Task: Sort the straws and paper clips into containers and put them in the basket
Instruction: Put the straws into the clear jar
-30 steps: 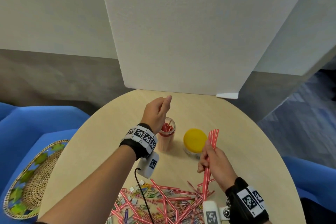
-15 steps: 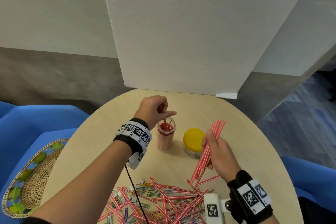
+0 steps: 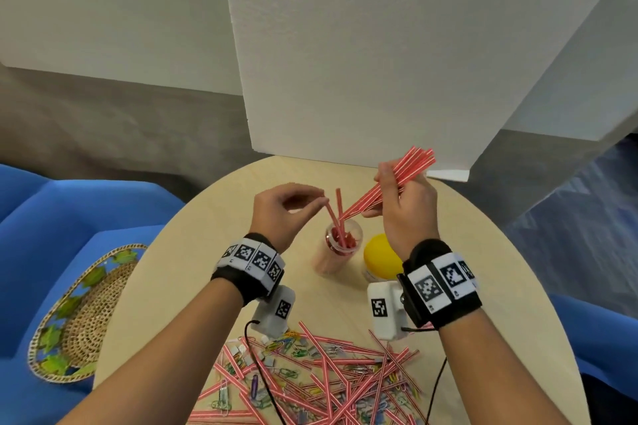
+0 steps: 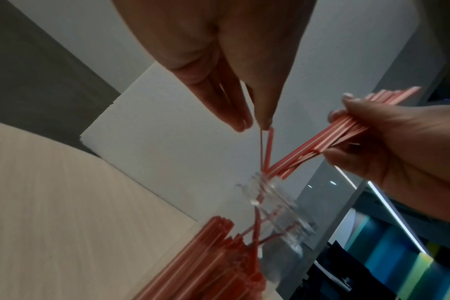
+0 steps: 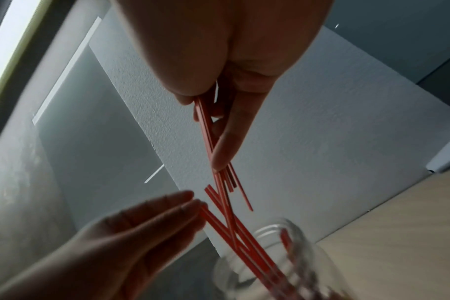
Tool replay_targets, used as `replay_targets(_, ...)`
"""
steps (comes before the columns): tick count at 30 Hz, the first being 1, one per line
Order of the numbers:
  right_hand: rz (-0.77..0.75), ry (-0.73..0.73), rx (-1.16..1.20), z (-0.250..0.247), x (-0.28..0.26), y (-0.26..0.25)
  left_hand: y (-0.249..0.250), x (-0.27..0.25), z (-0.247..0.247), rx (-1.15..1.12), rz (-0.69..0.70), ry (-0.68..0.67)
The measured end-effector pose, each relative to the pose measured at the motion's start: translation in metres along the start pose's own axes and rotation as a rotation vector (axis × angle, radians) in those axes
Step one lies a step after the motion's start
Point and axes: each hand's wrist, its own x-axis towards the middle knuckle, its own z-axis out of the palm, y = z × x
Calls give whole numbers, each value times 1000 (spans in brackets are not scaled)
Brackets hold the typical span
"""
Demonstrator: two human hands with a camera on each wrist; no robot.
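A clear jar (image 3: 331,259) (image 4: 278,205) (image 5: 308,253) with red straws in it stands mid-table. My right hand (image 3: 386,193) (image 5: 213,142) grips a bundle of red-and-white straws (image 3: 411,162) (image 4: 308,142), tilted so its lower ends reach the jar's mouth. Just left of the jar, my left hand (image 3: 322,202) (image 4: 260,121) pinches the top of one straw (image 3: 333,221) (image 5: 219,223) that leans out of the jar. A pile of loose straws and coloured paper clips (image 3: 321,373) lies near the table's front edge, under my wrists.
A jar with a yellow lid (image 3: 378,252) stands right of the clear jar. A woven basket (image 3: 86,307) lies on the blue seat left of the round table (image 3: 214,252). A white foam board (image 3: 379,62) stands behind the table.
My right hand has carried the bundle up and left until its lower ends reached the jar's mouth. My left hand came down onto a straw sticking out of the jar.
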Motion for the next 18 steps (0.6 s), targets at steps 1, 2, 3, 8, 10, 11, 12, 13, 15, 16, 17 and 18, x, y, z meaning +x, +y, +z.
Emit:
replay_targets(1,-12,-12,-30,3,2,2,3,2,1,12,17,-12)
replay_targets(2,-28,-36,-74,7,3,5,5,4,2,26,22,-33)
replay_targets(3,-42,-72,-130,12,4,9,7,6,3,33,18,-57)
replay_targets(8,-36,-238,-298,33,7,30,12,8,6,20,-3,-79)
replay_targets(10,-62,-270,-346,38,6,36,11,8,5,26,8,-36)
replay_targets(11,-71,-267,-356,38,5,38,9,9,5,42,22,-21)
replay_targets(12,-73,-250,-352,37,5,38,8,8,4,60,35,-13)
replay_targets(13,-67,-225,-339,36,5,39,7,8,2,73,47,-7)
replay_targets(15,-49,-196,-308,35,5,40,6,8,0,86,67,-8)
replay_targets(16,-41,-200,-300,35,5,41,5,8,-1,92,79,-23)
replay_targets(17,-37,-209,-295,35,4,43,5,9,-2,102,97,-46)
replay_targets(18,-40,-215,-284,35,3,44,5,9,-2,119,129,-69)
